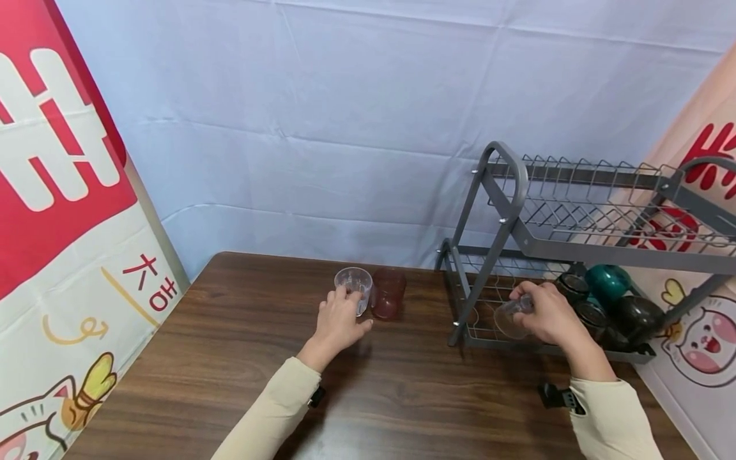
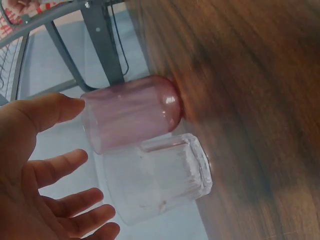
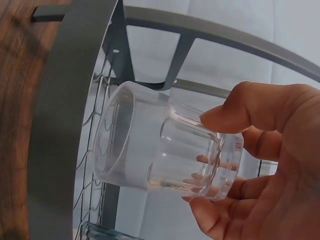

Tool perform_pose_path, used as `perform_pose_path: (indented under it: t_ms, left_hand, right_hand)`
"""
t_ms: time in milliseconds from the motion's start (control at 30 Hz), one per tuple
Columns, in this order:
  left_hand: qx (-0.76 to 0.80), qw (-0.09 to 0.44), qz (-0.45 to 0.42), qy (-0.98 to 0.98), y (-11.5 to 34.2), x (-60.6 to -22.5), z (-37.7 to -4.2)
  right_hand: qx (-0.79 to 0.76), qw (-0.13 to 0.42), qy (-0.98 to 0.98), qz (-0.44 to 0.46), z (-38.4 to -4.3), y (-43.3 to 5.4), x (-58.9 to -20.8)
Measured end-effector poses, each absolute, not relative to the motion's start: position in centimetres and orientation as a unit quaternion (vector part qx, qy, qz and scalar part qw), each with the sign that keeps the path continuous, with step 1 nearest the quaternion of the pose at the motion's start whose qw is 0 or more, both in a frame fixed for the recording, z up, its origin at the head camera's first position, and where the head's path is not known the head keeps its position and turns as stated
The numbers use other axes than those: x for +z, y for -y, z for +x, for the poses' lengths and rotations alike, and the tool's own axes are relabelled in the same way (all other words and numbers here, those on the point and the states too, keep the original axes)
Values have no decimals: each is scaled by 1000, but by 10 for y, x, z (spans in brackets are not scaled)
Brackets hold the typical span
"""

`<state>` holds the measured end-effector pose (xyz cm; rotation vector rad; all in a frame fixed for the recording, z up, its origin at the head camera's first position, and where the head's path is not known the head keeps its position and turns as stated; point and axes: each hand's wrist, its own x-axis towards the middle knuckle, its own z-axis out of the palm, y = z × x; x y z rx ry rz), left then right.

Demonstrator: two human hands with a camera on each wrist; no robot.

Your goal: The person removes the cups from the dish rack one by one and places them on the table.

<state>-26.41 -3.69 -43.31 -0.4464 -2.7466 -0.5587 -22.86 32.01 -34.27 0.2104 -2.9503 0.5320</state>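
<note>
My left hand (image 1: pixel 338 321) reaches toward a clear cup (image 1: pixel 354 281) at the table's back edge. In the left wrist view its thumb and fingers are spread, with the fingertips close to the rim of the clear cup (image 2: pixel 155 180). Right beside that cup stands a reddish translucent cup (image 1: pixel 389 292), also upright. My right hand (image 1: pixel 551 313) holds another clear cup (image 3: pixel 165 145) by its base, thumb on one side and fingers on the other. This cup is upside down, its mouth low over the lower wire shelf of the grey dish rack (image 1: pixel 575 250).
Several dark cups and a teal cup (image 1: pixel 607 282) sit on the lower shelf, right of my right hand. The rack's upper wire tier overhangs behind that hand. A pale cloth (image 1: pixel 345 128) hangs behind the brown wooden table (image 1: pixel 241 358); printed cloths hang at both sides.
</note>
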Motion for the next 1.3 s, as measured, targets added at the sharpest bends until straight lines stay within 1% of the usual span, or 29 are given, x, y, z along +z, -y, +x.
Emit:
perform_pose_path:
  t_ms: [200,367,800,933,1100,1300]
  left_hand:
    - [-181,145,-167,958,35,-433,-257]
    - [-171,154,-182,956,34,-433,-251]
    - [-178,144,-207,951,24,-432,-241]
    - [-195,131,-215,948,19,-432,-239]
    - [-224,138,-213,941,15,-434,-236]
    - [-286,134,-220,923,13,-435,-235]
  right_hand:
    - [193,79,975,80,-220,-314,-342]
    - [198,91,972,89,-212,-309,-341]
    - [209,100,967,107,-197,-290,-339]
    - [217,100,965,113,-196,-285,-340]
    - [219,102,963,115,-195,-278,-343]
    - [223,113,960,127,-194,-271,-345]
